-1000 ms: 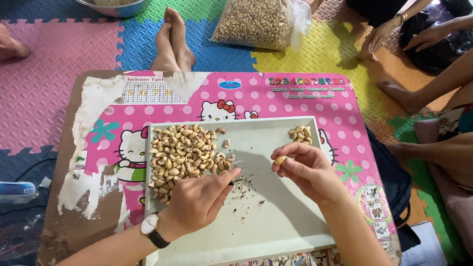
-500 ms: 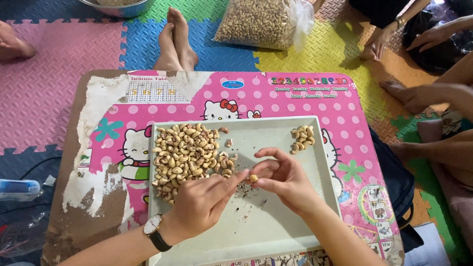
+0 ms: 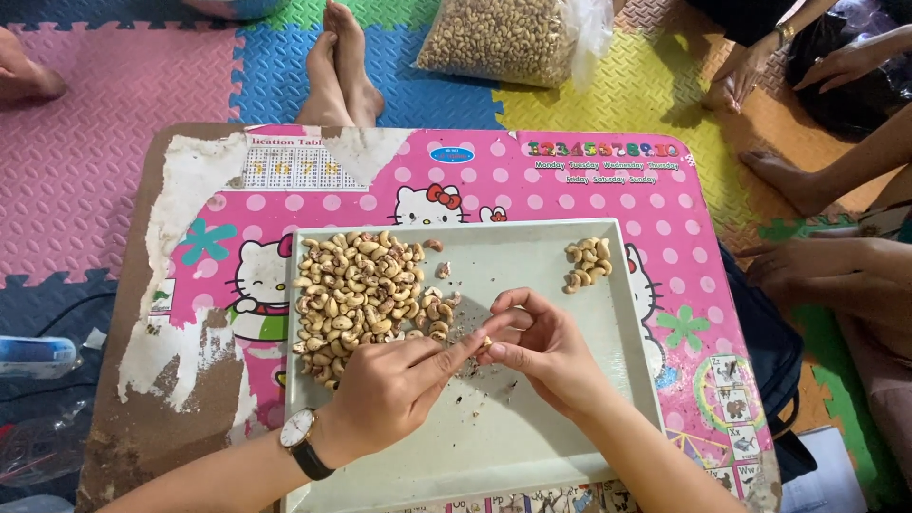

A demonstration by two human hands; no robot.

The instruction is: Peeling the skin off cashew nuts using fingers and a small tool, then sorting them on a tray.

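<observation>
Both hands meet over the middle of the pale rectangular tray [image 3: 532, 446], which serves here as the reference point. The left hand [image 3: 394, 394], with a wristwatch [image 3: 302, 439] on its wrist, is curled with index finger and thumb stretched out toward the right. The right hand [image 3: 537, 347] is curled likewise, its fingertips closed in a pinch. Between the two sets of fingertips sits one small pale cashew nut [image 3: 485, 342], gripped from both sides. It lies at the tips of both hands, so neither hand is nearer. The nut is too small to tell which way its long axis runs. Under the pinch, dark flecks of skin [image 3: 484, 385] are scattered on the tray floor. One large heap of cashews [image 3: 356, 294] fills the tray's far left part, just beside the left hand's knuckles; the nuts are too many to count. One small pile of cashews [image 3: 587, 263], perhaps a dozen, sits in the tray's far right corner, apart from the right hand. The tray rests on one low pink cartoon-printed table [image 3: 665, 209] with worn, peeling edges. Beyond the table's far edge lie a pair of bare feet [image 3: 344, 66] and one clear bag of nuts [image 3: 503, 38], on coloured foam floor mats [image 3: 85, 123]. Other people's hands [image 3: 836, 275] and limbs show to the right of the table.
</observation>
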